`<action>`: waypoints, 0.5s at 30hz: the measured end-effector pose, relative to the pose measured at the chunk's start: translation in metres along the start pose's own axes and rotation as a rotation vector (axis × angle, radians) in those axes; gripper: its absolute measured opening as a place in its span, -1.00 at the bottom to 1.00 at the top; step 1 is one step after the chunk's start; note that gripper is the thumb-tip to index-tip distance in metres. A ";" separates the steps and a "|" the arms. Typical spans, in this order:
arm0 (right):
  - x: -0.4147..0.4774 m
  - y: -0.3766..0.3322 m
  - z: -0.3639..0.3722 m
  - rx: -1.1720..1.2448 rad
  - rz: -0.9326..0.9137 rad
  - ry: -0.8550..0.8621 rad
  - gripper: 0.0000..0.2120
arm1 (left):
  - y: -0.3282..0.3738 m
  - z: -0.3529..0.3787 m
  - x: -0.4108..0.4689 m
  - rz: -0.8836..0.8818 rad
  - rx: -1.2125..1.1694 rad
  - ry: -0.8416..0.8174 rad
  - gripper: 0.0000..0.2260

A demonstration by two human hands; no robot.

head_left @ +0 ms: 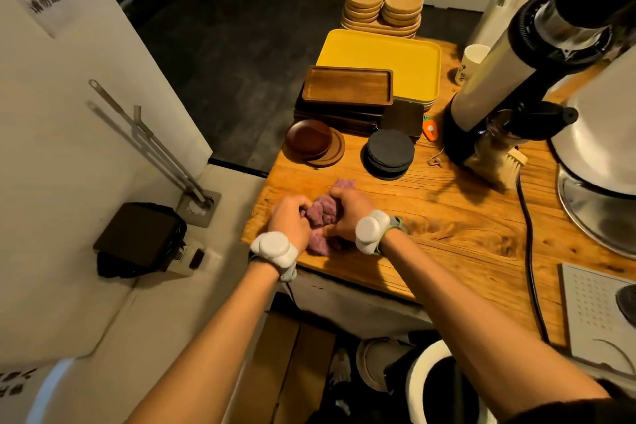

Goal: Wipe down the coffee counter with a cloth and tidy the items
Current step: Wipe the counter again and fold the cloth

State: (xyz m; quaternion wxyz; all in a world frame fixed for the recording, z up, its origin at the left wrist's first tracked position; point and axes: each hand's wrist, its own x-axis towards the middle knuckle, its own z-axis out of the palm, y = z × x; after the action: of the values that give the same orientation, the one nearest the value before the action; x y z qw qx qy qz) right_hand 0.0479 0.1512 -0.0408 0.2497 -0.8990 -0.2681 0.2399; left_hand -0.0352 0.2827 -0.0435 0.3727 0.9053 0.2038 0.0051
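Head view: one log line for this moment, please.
left hand: grips purple cloth | right hand: grips purple cloth | purple cloth: bunched on wooden counter, near its front edge

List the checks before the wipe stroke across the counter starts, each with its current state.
1. Grip on cloth by left hand and right hand: ok, fingers curled round it.
2. Spread of cloth for wiping: not ok, bunched.
3. Contact with counter: ok, near the front left corner.
4. Path ahead: not ok, black coaster stack and dark round dishes stand just beyond.
5. Path rightward: not ok, black cable lies across the wood.
6. Dampness of cloth: cannot tell.
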 end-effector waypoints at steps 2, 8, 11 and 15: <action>-0.007 -0.008 0.013 0.018 -0.044 -0.009 -0.51 | -0.012 -0.006 -0.015 -0.030 0.016 0.031 -0.73; 0.008 -0.024 0.029 0.064 -0.095 0.023 -0.48 | -0.031 -0.025 -0.014 -0.042 0.026 0.076 -0.70; 0.022 -0.032 0.031 0.093 -0.108 0.068 -0.47 | -0.034 -0.033 0.002 -0.046 0.058 0.121 -0.70; 0.047 -0.041 0.029 0.121 -0.103 0.105 -0.48 | -0.034 -0.043 0.027 -0.034 0.086 0.157 -0.76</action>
State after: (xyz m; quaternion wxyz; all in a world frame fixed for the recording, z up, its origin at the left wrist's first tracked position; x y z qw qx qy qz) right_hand 0.0516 0.2191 -0.0533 0.3293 -0.8787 -0.2853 0.1949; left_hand -0.0295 0.3433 -0.0397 0.3165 0.9137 0.2476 0.0608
